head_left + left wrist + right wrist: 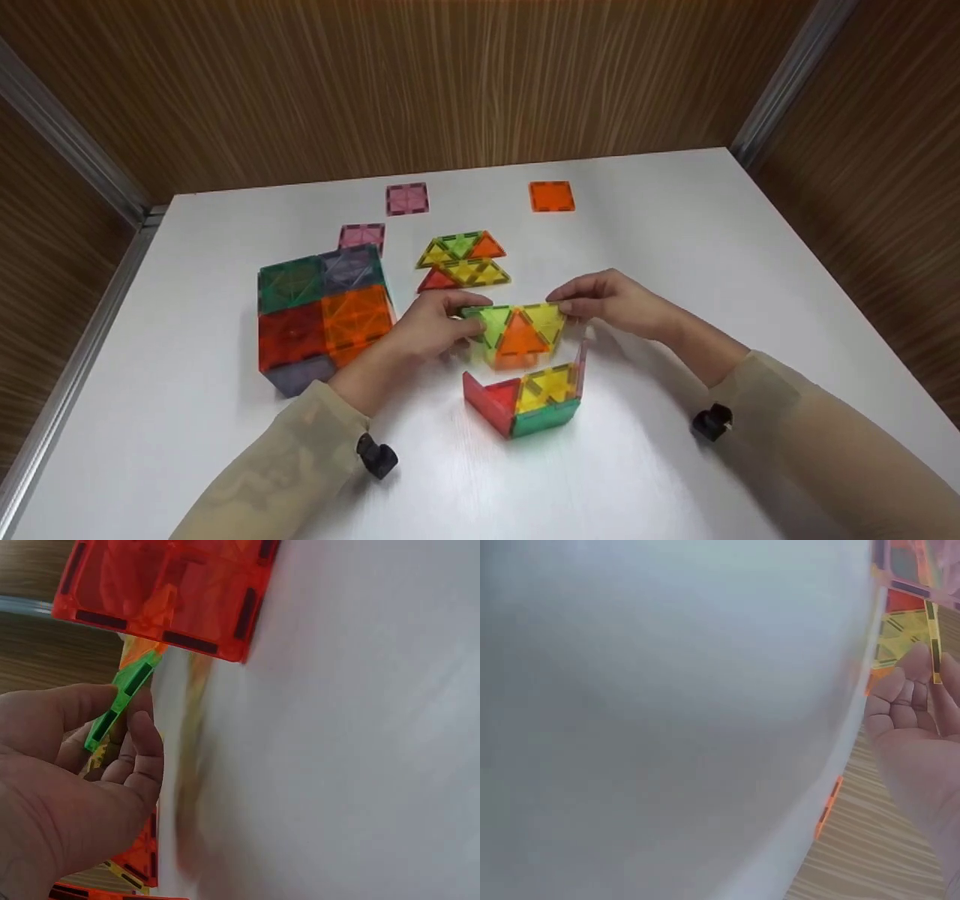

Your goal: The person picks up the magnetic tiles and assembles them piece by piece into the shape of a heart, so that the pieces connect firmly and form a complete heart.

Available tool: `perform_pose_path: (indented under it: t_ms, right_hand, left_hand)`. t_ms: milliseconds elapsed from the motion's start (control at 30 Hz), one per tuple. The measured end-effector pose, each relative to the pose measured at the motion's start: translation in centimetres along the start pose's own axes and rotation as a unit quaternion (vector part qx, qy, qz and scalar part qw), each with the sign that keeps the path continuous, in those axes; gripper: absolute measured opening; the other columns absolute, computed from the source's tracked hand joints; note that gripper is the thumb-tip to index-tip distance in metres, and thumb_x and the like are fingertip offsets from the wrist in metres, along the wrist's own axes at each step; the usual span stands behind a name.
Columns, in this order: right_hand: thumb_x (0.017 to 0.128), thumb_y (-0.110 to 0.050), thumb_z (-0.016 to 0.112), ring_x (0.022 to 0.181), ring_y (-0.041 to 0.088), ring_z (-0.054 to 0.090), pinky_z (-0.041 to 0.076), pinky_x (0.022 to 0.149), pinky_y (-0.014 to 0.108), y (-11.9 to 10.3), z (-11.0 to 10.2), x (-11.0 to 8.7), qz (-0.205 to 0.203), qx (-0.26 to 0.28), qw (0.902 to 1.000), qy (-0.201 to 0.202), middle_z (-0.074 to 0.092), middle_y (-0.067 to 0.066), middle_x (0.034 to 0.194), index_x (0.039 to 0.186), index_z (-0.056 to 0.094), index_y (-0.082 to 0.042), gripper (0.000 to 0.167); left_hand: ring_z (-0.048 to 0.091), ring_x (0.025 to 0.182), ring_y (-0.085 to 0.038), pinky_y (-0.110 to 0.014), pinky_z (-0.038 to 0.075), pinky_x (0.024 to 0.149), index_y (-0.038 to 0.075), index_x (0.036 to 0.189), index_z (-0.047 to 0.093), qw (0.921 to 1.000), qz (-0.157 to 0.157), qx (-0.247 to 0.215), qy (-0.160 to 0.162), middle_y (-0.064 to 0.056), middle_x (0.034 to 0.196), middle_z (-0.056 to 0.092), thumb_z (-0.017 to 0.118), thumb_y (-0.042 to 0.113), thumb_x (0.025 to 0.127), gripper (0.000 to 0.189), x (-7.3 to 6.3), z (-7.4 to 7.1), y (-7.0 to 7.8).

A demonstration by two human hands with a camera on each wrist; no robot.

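A panel of joined triangular magnetic tiles [519, 334], green, orange and yellow, is held up between both hands. My left hand [433, 324] pinches its green end, whose edge [124, 699] shows between thumb and fingers in the left wrist view. On the other side, my right hand [619, 304] pinches the yellow end [934, 645]. Just in front of the panel stands a small tile structure with a red side [489, 405], a green front [547, 418] and a pink right side [581, 367]. Red and yellow triangles [549, 385] show within it.
To the left sits a large block of square tiles [294, 337], green, purple, red and orange. Two flat groups of triangles [465, 274] lie behind the hands. Pink squares [407, 199] and an orange square [552, 196] lie farther back, near the wood-patterned wall [450, 90].
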State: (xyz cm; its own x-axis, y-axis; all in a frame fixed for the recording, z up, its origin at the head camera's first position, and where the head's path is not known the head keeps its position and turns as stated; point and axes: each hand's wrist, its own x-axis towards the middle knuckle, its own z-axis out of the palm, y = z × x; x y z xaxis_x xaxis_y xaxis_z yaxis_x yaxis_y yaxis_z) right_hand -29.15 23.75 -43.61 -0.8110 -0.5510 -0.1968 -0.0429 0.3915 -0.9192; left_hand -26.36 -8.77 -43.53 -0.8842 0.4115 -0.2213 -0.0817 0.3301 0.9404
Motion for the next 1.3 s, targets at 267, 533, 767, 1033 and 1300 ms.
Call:
perform_pose_path:
  t_ms: [267, 533, 767, 1033, 1300]
  right_hand:
    - [0.107, -0.017, 0.063, 0.100, 0.022, 0.069, 0.058, 0.100, 0.042, -1.8, -0.3, -1.4, -0.019, 0.034, 0.9992, -0.012, 0.076, 0.011, 0.119, 0.131, 0.074, -0.003, 0.029]
    - [0.107, -0.016, 0.063, 0.107, 0.024, 0.070, 0.058, 0.100, 0.039, -3.2, 0.2, -2.9, -0.014, 0.035, 0.9989, -0.026, 0.076, 0.012, 0.122, 0.128, 0.075, -0.004, 0.027]
    - [0.107, -0.016, 0.061, 0.108, 0.025, 0.069, 0.056, 0.103, 0.040, -3.2, 0.7, -3.8, -0.011, 0.027, 0.9991, -0.032, 0.077, 0.010, 0.121, 0.128, 0.075, -0.003, 0.029]
    - [0.107, -0.015, 0.060, 0.107, 0.026, 0.070, 0.054, 0.105, 0.041, -2.5, 1.4, -4.1, 0.001, 0.031, 0.9990, -0.032, 0.077, 0.010, 0.121, 0.128, 0.076, -0.004, 0.029]
    - [0.106, -0.013, 0.060, 0.105, 0.023, 0.070, 0.057, 0.100, 0.034, -2.0, 1.7, -4.3, -0.005, 0.046, 0.9983, -0.035, 0.077, 0.011, 0.120, 0.127, 0.075, 0.000, 0.029]
  left_hand:
    - [0.073, 0.094, -0.040, -0.032, 0.064, 0.080, 0.006, 0.132, 0.075, 0.9988, 0.023, -0.044, 0.004, -0.012, 0.109, 0.074, 0.071, 0.009, 0.100, 0.032, -2.1, 0.2, 1.9]
    - [0.073, 0.088, -0.025, -0.033, 0.063, 0.083, 0.008, 0.124, 0.080, 0.9983, 0.007, -0.056, 0.015, -0.008, 0.111, 0.077, 0.072, 0.015, 0.101, 0.025, -4.1, 0.8, 3.0]
    - [0.071, 0.096, -0.019, -0.034, 0.060, 0.092, 0.007, 0.118, 0.082, 0.9984, 0.029, -0.044, 0.018, -0.006, 0.109, 0.079, 0.071, 0.015, 0.101, 0.021, -5.1, 1.5, 2.5]
    - [0.071, 0.098, -0.017, -0.030, 0.059, 0.092, 0.007, 0.117, 0.083, 0.9990, 0.021, -0.037, 0.015, -0.004, 0.111, 0.079, 0.071, 0.016, 0.102, 0.021, -5.3, 2.1, 1.7]
    - [0.070, 0.104, -0.017, -0.032, 0.057, 0.098, 0.010, 0.118, 0.083, 0.9996, 0.001, -0.029, 0.003, -0.003, 0.113, 0.079, 0.072, 0.020, 0.102, 0.022, -5.3, 2.4, 0.9]
